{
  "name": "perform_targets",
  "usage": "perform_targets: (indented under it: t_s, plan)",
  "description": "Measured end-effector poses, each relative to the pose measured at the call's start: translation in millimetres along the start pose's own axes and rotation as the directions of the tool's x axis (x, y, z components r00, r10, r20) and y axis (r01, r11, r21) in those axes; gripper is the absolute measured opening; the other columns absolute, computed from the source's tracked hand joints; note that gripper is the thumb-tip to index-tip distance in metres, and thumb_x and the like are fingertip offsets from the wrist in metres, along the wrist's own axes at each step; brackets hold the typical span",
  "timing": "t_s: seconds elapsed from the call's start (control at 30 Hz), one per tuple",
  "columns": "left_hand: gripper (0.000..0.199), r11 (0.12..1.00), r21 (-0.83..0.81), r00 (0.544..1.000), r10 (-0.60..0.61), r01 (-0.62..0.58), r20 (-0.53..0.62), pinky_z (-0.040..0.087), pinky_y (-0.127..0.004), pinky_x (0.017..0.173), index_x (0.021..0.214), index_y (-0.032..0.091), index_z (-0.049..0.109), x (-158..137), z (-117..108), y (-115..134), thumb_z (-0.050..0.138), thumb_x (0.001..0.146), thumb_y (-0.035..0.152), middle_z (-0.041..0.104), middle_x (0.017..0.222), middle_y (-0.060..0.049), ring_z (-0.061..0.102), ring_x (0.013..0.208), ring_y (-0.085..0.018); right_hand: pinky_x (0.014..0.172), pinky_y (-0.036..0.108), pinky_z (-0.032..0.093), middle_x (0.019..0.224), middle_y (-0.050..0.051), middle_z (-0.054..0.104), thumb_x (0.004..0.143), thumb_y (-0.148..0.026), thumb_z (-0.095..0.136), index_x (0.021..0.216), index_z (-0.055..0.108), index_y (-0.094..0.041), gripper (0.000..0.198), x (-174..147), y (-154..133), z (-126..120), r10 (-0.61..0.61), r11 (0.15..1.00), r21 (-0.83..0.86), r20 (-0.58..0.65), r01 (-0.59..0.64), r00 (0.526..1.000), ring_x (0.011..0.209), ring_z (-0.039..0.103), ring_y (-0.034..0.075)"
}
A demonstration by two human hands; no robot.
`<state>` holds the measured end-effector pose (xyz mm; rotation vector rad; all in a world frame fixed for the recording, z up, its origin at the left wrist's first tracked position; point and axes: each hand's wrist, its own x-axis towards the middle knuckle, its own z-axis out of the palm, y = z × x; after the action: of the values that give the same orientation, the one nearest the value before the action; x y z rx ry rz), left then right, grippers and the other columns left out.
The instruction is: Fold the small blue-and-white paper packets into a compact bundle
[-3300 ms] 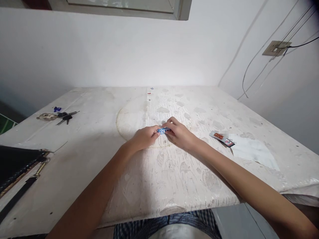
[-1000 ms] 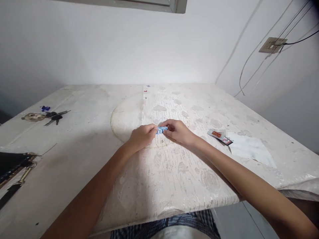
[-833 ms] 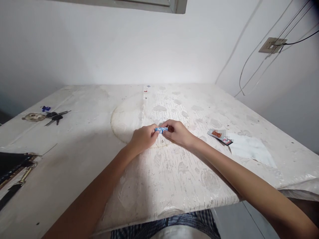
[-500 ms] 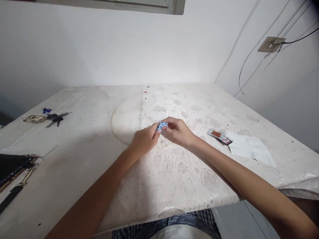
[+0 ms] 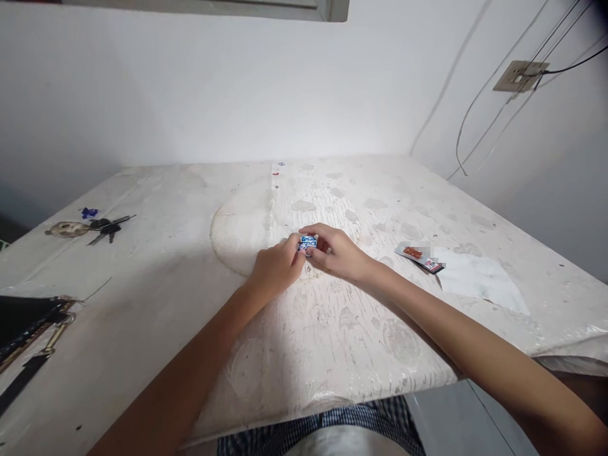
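Between my two hands, near the middle of the table (image 5: 304, 342), is a small blue-and-white patterned packet (image 5: 308, 242). My left hand (image 5: 279, 261) pinches its left side, thumb toward me. On the other side, the curled fingers and thumb of my right hand (image 5: 335, 251) close on its right end. Fingers cover the packet's edges, and its contents cannot be seen.
Keys (image 5: 107, 228) and a crumpled blue scrap (image 5: 88, 213) lie at the left. A black pouch (image 5: 28, 323) rests nearer. On the right are a blister pack (image 5: 414, 253) and white paper (image 5: 484, 282). Tiny scraps (image 5: 276, 173) lie at the back.
The packet has turned slightly between my fingers, so its patterned face now shows more squarely. Both hands stay in nearly the same place.
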<state>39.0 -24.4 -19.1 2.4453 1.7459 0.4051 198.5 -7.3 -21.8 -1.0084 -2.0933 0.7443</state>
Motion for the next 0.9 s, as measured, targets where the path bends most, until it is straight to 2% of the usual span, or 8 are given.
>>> perform_targets:
  t_s: [0.27,0.5,0.77,0.9]
  plan:
    - [0.025,0.992,0.128,1.0,0.011,-0.007,-0.026,0.027,-0.025,0.05,0.101,0.016,0.042,-1,5,6,0.023,0.088,0.025,0.061,0.081,-0.006,0.056,0.062,-0.015,0.06,0.028,0.044,0.083,0.005,0.057,0.076,-0.017,0.05,0.114,0.049,-0.016,0.037,-1,3,0,0.033,0.999,0.037,0.03,-0.034,0.999,0.066,0.053,0.013]
    - [0.025,0.991,0.133,0.996,-0.016,0.027,-0.083,0.034,-0.027,0.053,0.103,0.014,0.043,-2,12,11,0.027,0.086,0.025,0.061,0.076,-0.007,0.059,0.064,-0.019,0.062,0.028,0.043,0.081,0.005,0.057,0.077,-0.016,0.049,0.109,0.053,-0.014,0.033,0,-1,0,0.044,0.999,-0.004,0.022,-0.044,0.999,0.07,0.054,0.014]
    - [0.027,0.996,0.048,0.996,-0.071,0.073,-0.047,0.033,-0.027,0.054,0.107,0.016,0.042,-3,7,13,0.028,0.085,0.021,0.062,0.076,-0.006,0.058,0.065,-0.019,0.062,0.027,0.04,0.076,0.003,0.057,0.076,-0.012,0.045,0.109,0.051,-0.017,0.034,-2,-4,-1,0.068,0.998,-0.014,0.027,-0.068,0.997,0.067,0.052,0.013]
    - [0.028,0.989,-0.102,0.994,-0.108,0.106,-0.012,0.033,-0.027,0.054,0.105,0.02,0.045,-2,1,10,0.023,0.087,0.025,0.061,0.079,-0.004,0.056,0.063,-0.017,0.059,0.026,0.038,0.073,0.001,0.056,0.076,-0.012,0.044,0.105,0.052,-0.018,0.03,-2,-4,-1,0.057,0.998,-0.014,0.025,-0.057,0.998,0.061,0.05,0.012]
